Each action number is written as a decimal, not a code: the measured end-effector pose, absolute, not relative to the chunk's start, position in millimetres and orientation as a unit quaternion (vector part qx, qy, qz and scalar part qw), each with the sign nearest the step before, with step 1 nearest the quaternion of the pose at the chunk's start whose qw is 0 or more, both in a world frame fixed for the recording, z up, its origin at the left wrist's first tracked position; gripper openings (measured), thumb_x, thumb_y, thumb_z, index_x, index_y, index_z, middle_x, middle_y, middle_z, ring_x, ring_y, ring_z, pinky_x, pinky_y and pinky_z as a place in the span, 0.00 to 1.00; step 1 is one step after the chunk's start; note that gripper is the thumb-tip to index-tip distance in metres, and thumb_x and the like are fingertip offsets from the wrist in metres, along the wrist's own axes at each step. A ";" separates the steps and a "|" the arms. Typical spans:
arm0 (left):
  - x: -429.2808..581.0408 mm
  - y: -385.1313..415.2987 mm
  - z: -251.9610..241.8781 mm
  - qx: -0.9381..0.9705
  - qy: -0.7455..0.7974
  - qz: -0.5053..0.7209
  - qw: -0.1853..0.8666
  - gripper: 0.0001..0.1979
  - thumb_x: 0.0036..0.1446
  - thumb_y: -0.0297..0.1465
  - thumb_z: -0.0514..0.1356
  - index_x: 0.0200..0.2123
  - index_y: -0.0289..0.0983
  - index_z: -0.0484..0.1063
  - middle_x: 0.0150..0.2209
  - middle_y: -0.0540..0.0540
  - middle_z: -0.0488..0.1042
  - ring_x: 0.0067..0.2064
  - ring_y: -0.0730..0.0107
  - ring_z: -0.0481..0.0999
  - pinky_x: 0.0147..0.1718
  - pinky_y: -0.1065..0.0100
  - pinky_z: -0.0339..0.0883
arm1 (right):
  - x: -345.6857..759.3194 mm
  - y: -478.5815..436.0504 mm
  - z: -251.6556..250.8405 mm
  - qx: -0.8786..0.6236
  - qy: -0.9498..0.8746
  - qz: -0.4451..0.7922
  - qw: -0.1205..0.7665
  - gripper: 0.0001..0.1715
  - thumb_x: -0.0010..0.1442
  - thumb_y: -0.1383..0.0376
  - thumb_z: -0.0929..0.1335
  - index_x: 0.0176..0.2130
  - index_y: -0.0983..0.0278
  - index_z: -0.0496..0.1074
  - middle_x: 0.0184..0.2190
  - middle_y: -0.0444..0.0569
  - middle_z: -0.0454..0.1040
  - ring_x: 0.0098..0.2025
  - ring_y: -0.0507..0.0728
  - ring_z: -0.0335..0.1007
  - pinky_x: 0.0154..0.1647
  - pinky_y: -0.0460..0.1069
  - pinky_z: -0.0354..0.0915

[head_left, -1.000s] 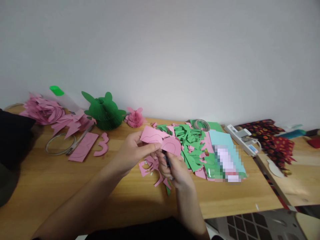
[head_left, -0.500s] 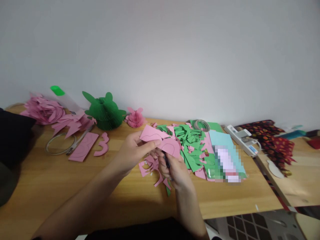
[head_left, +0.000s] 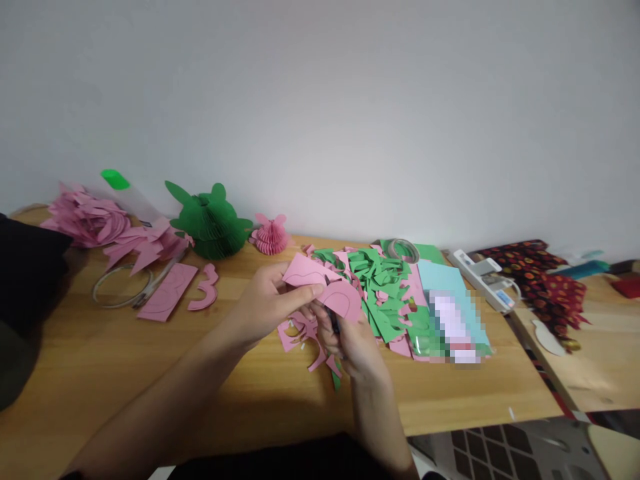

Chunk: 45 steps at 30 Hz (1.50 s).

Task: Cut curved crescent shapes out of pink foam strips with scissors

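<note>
My left hand [head_left: 270, 303] pinches a pink sheet of paper [head_left: 346, 300] with curved pencil lines, thumb on top. My right hand [head_left: 353, 343] is closed around dark-handled scissors [head_left: 334, 321] under the sheet. A dark blade tip shows at a cut in the paper's upper edge; most of the blades are hidden. Below the hands lie pink paper scraps [head_left: 295, 330]. Left of them are a pink strip with a drawn outline [head_left: 167, 293] and a pink cut-out shaped like a 3 [head_left: 206, 290].
A green honeycomb-paper figure [head_left: 210, 227] and a smaller pink one [head_left: 271, 237] stand by the wall. Green paper scraps [head_left: 380, 287], a tape roll [head_left: 403, 251], light blue paper [head_left: 445, 280] and a power strip [head_left: 487, 280] are on the right. Pink paper pieces [head_left: 90, 217] are heaped far left.
The blade tip now shows through at the sheet's upper edge, where the cut has opened. The paper has shifted slightly; both hands keep their hold.
</note>
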State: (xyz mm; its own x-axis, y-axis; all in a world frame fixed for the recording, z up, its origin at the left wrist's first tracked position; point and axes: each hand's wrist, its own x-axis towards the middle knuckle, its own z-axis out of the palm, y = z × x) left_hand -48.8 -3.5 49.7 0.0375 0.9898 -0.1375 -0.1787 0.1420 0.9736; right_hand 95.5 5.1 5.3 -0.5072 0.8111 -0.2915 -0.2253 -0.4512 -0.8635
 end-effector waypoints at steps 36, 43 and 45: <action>-52.0 -3.5 45.0 0.429 0.478 0.502 0.579 0.05 0.46 0.30 0.65 0.26 0.33 0.75 0.23 0.49 0.76 0.23 0.74 0.73 0.22 0.74 0.68 | 97.6 4.7 12.2 -0.400 -0.445 0.719 0.353 0.21 0.50 0.55 0.68 0.17 0.62 0.58 0.09 0.34 0.49 0.12 0.44 0.37 0.12 0.42 0.38; -51.9 -4.3 45.4 0.428 0.472 0.495 0.591 0.05 0.47 0.30 0.65 0.26 0.34 0.76 0.23 0.49 0.77 0.23 0.73 0.74 0.23 0.73 0.68 | 98.9 4.4 11.0 -0.410 -0.445 0.713 0.353 0.27 0.50 0.46 0.69 0.17 0.62 0.58 0.09 0.34 0.50 0.12 0.44 0.37 0.11 0.43 0.38; -51.5 -4.5 45.6 0.420 0.473 0.501 0.590 0.04 0.47 0.30 0.65 0.27 0.34 0.76 0.24 0.49 0.78 0.24 0.72 0.75 0.24 0.72 0.68 | 99.1 4.5 11.1 -0.400 -0.446 0.718 0.355 0.31 0.51 0.42 0.68 0.17 0.62 0.58 0.09 0.34 0.50 0.12 0.44 0.36 0.11 0.43 0.38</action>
State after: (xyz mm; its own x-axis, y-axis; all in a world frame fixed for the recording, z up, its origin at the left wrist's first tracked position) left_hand -51.5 -4.5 45.6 0.0501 0.9892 -0.1378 -0.1933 0.1449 0.9704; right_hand 99.1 4.5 11.1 -0.4288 0.8658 -0.2580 -0.1535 -0.3513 -0.9236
